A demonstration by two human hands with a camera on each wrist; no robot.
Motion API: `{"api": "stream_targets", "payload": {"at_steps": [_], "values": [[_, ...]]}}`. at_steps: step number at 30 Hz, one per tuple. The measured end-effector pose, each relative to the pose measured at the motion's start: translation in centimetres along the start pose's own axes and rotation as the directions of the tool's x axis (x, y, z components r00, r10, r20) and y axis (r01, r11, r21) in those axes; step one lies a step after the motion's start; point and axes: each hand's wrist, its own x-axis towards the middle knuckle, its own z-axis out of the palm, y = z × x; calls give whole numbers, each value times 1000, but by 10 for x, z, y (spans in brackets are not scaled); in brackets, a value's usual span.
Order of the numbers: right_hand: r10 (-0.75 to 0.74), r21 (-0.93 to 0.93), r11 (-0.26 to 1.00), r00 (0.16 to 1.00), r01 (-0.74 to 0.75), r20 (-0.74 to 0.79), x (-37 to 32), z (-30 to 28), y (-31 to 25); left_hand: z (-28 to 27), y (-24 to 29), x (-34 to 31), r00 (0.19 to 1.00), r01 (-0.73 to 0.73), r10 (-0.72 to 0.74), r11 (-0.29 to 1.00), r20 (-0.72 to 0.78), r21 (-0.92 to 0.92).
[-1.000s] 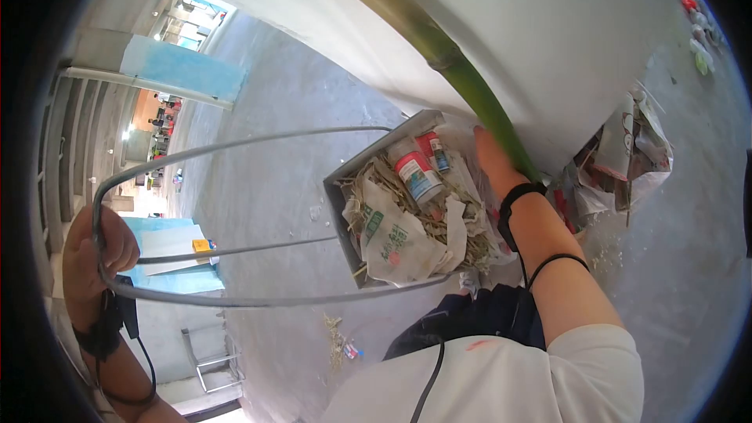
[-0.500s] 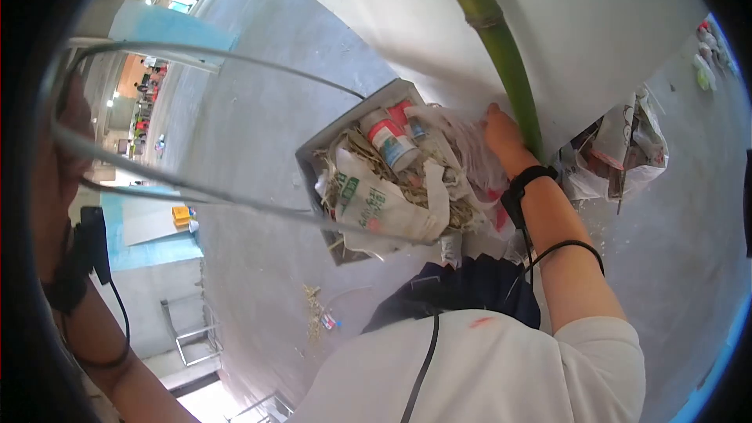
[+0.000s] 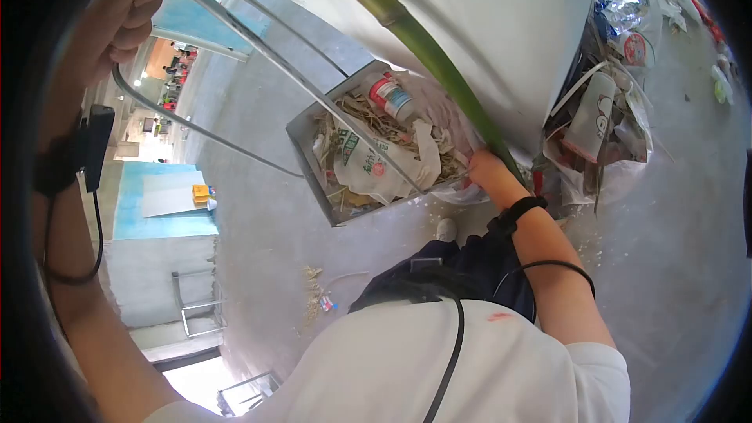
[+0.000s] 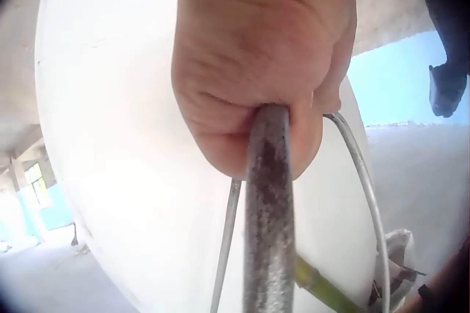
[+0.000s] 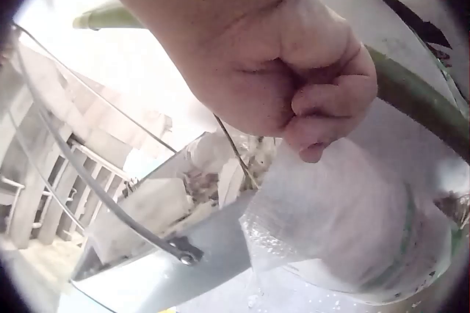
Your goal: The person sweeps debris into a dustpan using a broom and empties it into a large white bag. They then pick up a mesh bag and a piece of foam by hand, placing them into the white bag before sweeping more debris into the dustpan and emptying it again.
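In the head view my left hand (image 3: 117, 27) is raised at the upper left, its fingers curled round the bent metal handle (image 3: 262, 51) of a grey dustpan (image 3: 313, 188). Inside the pan lie dry plant scraps, a red, white and blue can (image 3: 390, 97) and a crumpled white bag with green print (image 3: 372, 163). At the pan's right side my right hand (image 3: 495, 175) has its fingers curled. A thin clear plastic bag (image 5: 327, 206) hangs from those fingers in the right wrist view, with the pan's edge right beside it.
A green bamboo pole (image 3: 439, 63) slants along the white wall (image 3: 509, 23), just behind my right hand. Right of it stands an open bag of rubbish (image 3: 599, 121). Loose scraps (image 3: 313, 298) lie on the grey floor. A small metal frame (image 3: 192, 305) stands at the left.
My left hand has risen with the handle, which now slants down toward the pan. My right hand stays at the pan's right side by the plastic bag. The head view has shifted.
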Motion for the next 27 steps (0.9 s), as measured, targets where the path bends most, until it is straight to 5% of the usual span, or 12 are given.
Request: {"api": "stream_targets", "payload": {"at_steps": [2, 4, 7, 10, 12, 14, 16, 20, 23, 24, 27], "values": [[-147, -117, 981, 987, 155, 71, -4, -8, -2, 0, 10, 1, 1000, 15, -15, 1000, 18, 6], [-397, -470, 715, 854, 517, 336, -2, -20, -1, 8, 16, 2, 991, 45, -42, 999, 125, -19], [-68, -164, 979, 956, 119, 286, 16, -9, 1, -17, 20, 9, 997, -35, 35, 999, 65, -1], [-292, -380, 875, 953, 301, 84, -2, -21, -7, 5, 18, 1, 989, 51, -49, 999, 141, -10], [-9, -105, 994, 999, 6, -30, 7, -14, -14, -7, 23, -1, 996, 33, -33, 999, 84, -1], [158, 43, 986, 987, -158, 25, 12, -13, -14, -10, 26, -1, 994, 18, -17, 1000, 111, -13], [185, 29, 981, 966, -193, 182, 8, -33, -14, 1, 14, 5, 996, 60, -57, 998, 64, -31], [171, -46, 985, 967, -165, 188, 6, -28, -10, -12, 4, 11, 994, 2, -1, 1000, -109, 6], [78, -161, 986, 969, -41, 234, 4, -34, -9, -15, 6, 12, 966, 171, -155, 983, 206, -61], [96, -108, 991, 968, -73, 232, 1, -37, -11, -17, 14, 8, 927, 320, -303, 947, -221, 41], [225, 132, 957, 946, -260, 232, 5, -27, -7, -69, 1, 23, 984, 169, -168, 986, 60, -10]]}}
